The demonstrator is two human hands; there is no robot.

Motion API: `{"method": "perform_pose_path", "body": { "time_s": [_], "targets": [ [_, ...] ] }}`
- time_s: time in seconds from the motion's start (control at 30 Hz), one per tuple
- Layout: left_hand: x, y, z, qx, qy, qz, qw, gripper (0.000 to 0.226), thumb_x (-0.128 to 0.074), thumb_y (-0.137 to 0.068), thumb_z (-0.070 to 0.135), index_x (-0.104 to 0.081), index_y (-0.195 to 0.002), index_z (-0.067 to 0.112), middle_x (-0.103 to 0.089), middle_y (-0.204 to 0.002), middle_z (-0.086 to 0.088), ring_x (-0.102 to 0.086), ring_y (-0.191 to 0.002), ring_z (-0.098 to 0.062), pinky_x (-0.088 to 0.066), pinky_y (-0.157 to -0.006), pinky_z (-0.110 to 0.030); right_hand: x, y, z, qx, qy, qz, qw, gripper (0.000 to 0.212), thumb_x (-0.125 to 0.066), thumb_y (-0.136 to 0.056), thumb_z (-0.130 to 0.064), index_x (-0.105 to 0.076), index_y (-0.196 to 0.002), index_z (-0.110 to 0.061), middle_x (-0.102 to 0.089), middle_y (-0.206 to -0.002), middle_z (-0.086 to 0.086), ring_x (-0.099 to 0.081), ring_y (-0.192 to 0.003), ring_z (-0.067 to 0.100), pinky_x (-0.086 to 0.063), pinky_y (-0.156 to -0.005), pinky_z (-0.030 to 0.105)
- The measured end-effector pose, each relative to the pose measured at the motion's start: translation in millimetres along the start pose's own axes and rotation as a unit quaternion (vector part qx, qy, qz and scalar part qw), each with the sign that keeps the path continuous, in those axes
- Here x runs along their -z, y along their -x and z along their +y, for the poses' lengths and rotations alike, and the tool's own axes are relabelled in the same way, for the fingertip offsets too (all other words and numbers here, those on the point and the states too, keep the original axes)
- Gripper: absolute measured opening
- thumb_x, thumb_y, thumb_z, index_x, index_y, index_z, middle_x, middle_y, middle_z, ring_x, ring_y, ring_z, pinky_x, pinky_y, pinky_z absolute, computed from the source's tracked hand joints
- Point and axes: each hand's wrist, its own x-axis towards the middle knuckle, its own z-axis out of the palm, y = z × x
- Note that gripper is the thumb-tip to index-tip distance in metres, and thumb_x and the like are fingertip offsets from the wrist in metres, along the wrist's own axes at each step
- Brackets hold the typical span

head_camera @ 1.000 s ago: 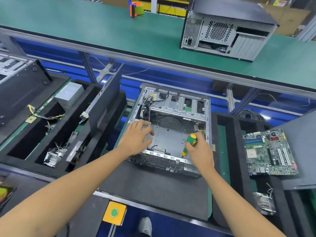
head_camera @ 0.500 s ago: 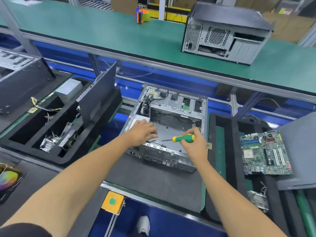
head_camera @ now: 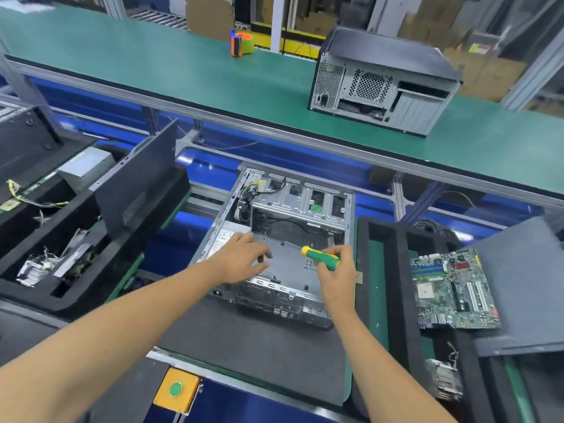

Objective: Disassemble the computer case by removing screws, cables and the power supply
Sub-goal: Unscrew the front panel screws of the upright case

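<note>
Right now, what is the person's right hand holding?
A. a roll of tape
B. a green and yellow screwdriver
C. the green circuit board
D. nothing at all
B: the right hand curls its fingers round the green and yellow screwdriver over the open computer case, while the circuit board lies off to the right and the tape roll sits on the far bench.

white label on computer case [head_camera: 224, 239], print too small to read, no other legible text

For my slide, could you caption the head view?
Right hand grips a screwdriver over the open computer case.
</note>
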Motion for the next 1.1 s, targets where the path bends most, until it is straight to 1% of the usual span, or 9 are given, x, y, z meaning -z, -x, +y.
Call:
{"method": "perform_pose_path", "body": {
  "time_s": [0.13,0.27,0.37,0.5,0.67,0.83,0.9,1.0,1.1],
  "targets": [
    [6,-25,26,0.002,0.119,0.038,0.992,0.040,-0.045,-0.095,0.067,-0.054,-0.123,0.039,-0.063,-0.107,0.023,-0.048,-0.101,-0.005,-0.040,-0.092,-0.034,-1,0,2,0.001,-0.017,0.005,1.000,0.034,-0.061,-0.076,-0.011,-0.048,-0.092,-0.038,-0.060,-0.095,-0.004,-0.060,-0.086,0.017,-0.050,-0.072,0.030],
    [-6,-24,38,-0.007,0.135,-0.056,0.989,0.045,-0.035,-0.094,0.077,-0.056,-0.095,0.037,-0.070,-0.082,0.018,-0.062,-0.074,0.003,-0.051,-0.071,-0.033,-1,0,4,0.001,-0.012,0.011,1.000,0.036,-0.065,-0.077,-0.013,-0.046,-0.090,-0.040,-0.055,-0.087,-0.001,-0.053,-0.073,0.015,-0.044,-0.061,0.024],
    [-3,-22,37,-0.007,0.156,-0.005,0.988,0.031,-0.040,-0.098,0.068,-0.052,-0.094,0.040,-0.067,-0.075,0.017,-0.061,-0.068,0.004,-0.049,-0.063,-0.031,-2,0,4,-0.001,-0.002,0.031,1.000,0.029,-0.066,-0.073,-0.025,-0.045,-0.087,-0.039,-0.056,-0.084,-0.003,-0.052,-0.068,0.011,-0.041,-0.057,0.019],
    [-1,-18,35,0.031,0.214,0.070,0.974,0.050,-0.029,-0.101,0.070,-0.062,-0.084,0.036,-0.069,-0.073,0.021,-0.065,-0.066,0.004,-0.056,-0.069,-0.033,-3,-2,9,0.008,0.042,0.023,0.999,0.031,-0.073,-0.072,-0.021,-0.047,-0.084,-0.033,-0.059,-0.083,-0.009,-0.057,-0.077,0.012,-0.046,-0.066,0.026],
    [6,-15,40,0.061,0.294,0.028,0.953,0.066,-0.021,-0.093,0.084,-0.071,-0.100,0.041,-0.074,-0.079,0.021,-0.069,-0.068,0.002,-0.057,-0.077,-0.036,-3,5,11,0.064,0.061,0.007,0.996,0.034,-0.077,-0.077,-0.011,-0.050,-0.087,-0.029,-0.059,-0.087,-0.008,-0.060,-0.080,0.016,-0.049,-0.068,0.032],
    [7,-15,37,0.034,0.405,-0.014,0.914,0.051,-0.045,-0.093,0.076,-0.069,-0.104,0.033,-0.078,-0.086,0.009,-0.076,-0.078,-0.009,-0.059,-0.087,-0.045,-32,22,-3,0.146,0.056,-0.037,0.987,0.038,-0.067,-0.073,-0.015,-0.042,-0.094,-0.035,-0.043,-0.097,-0.002,-0.048,-0.084,0.006,-0.040,-0.072,0.018],
    [7,-15,35,0.038,0.468,-0.006,0.883,0.044,-0.061,-0.092,0.066,-0.067,-0.099,0.023,-0.079,-0.088,0.002,-0.077,-0.082,-0.017,-0.058,-0.089,-0.047,-37,24,-2,0.156,0.101,-0.119,0.975,0.038,-0.066,-0.072,-0.024,-0.040,-0.099,-0.031,-0.035,-0.105,-0.004,-0.045,-0.092,-0.001,-0.039,-0.076,0.014],
    [6,-16,31,0.048,0.484,0.025,0.873,0.035,-0.064,-0.095,0.054,-0.059,-0.095,0.020,-0.076,-0.085,-0.001,-0.075,-0.083,-0.019,-0.058,-0.082,-0.038,-33,20,0,0.184,0.155,-0.238,0.941,0.046,-0.064,-0.075,-0.034,-0.042,-0.111,-0.016,-0.031,-0.117,-0.001,-0.044,-0.099,0.007,-0.045,-0.087,0.026],
    [6,-20,27,0.070,0.514,0.087,0.850,0.024,-0.058,-0.103,0.036,-0.053,-0.096,0.013,-0.070,-0.085,-0.013,-0.071,-0.083,-0.027,-0.060,-0.084,-0.043,-34,21,-6,0.186,0.209,-0.261,0.924,0.069,-0.067,-0.072,-0.042,-0.033,-0.127,-0.016,-0.027,-0.126,0.001,-0.040,-0.113,0.022,-0.044,-0.096,0.035]
  ]
}}
